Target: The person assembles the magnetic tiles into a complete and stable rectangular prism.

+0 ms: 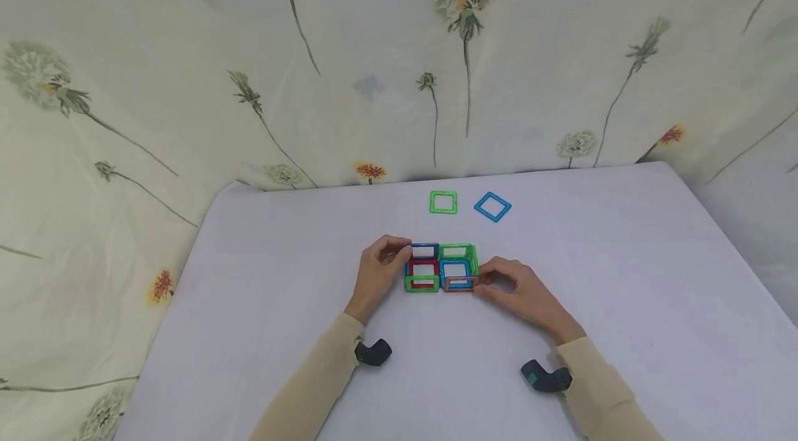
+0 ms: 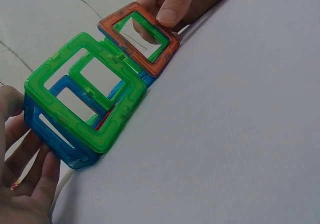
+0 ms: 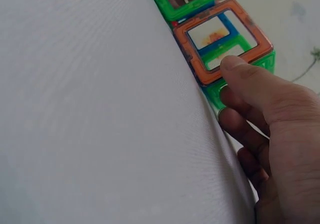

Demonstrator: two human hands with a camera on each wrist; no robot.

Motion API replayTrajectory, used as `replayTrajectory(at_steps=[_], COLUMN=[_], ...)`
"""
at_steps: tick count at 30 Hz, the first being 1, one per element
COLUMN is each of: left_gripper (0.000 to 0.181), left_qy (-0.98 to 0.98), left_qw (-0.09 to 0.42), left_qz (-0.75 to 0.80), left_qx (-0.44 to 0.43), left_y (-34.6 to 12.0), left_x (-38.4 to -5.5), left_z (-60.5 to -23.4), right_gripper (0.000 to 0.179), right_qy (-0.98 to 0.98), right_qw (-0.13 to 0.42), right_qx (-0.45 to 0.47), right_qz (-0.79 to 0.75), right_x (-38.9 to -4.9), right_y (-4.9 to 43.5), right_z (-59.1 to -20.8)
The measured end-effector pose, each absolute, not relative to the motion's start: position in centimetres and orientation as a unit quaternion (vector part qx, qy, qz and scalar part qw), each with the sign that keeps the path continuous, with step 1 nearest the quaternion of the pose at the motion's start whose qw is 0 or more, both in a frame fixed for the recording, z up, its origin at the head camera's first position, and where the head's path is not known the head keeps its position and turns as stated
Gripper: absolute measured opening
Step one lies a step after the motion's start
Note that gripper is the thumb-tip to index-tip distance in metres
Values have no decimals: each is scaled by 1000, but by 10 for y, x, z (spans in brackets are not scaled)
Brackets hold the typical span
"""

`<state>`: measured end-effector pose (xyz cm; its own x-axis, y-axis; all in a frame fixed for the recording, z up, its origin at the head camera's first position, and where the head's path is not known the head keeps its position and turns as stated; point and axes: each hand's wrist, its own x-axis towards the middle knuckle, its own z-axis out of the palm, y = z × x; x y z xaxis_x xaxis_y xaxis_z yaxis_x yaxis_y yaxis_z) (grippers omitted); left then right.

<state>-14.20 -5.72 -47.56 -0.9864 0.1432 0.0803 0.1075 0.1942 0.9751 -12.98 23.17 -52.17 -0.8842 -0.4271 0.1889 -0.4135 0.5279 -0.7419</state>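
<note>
Magnetic tiles form a low two-cell box in the head view. A red tile (image 1: 411, 268) and a blue tile (image 1: 443, 273) lie as its floor. Around them stand frame tiles: a green one (image 2: 59, 62) at front left, an orange one (image 3: 260, 33) at front right, others behind and at the sides. My left hand (image 1: 377, 271) holds the box's left end, fingers against the blue side tile (image 2: 77, 161). My right hand (image 1: 522, 294) pinches the orange tile's corner, thumb on its face, other fingers beside the green side tile (image 1: 475, 261). Some right fingertips are hidden.
Behind the box, a loose green square tile (image 1: 443, 212) and a loose blue square tile (image 1: 483, 213) lie flat on the white-covered table (image 1: 299, 247). A flower-patterned cloth (image 1: 368, 122) rises at the table's back edge.
</note>
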Motion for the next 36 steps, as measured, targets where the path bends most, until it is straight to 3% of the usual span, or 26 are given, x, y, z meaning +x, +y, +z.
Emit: replayTrajectory(at_steps=[14,25,32,36], left_gripper=[31,38,35,35], left_qy=[755,764,764,763], left_qw=[2,-16,10,10], left_qz=[651,640,640,640], left_qx=[71,86,84,91], left_y=[-59,-59,-59,-59], left_x=[-150,-155,-144,-145], left_z=[-514,-511,-483,-485], right_gripper=[23,20,22,22], right_qy=[883,882,879,880], right_qw=[25,21,25,24], right_qx=[-192,-208,-214,-215], right_qz=[-428,-423,-425,-424], right_x=[-119,-125,-131,-129], right_y=[228,228,231,231], right_z=[-521,-513,-520,-520])
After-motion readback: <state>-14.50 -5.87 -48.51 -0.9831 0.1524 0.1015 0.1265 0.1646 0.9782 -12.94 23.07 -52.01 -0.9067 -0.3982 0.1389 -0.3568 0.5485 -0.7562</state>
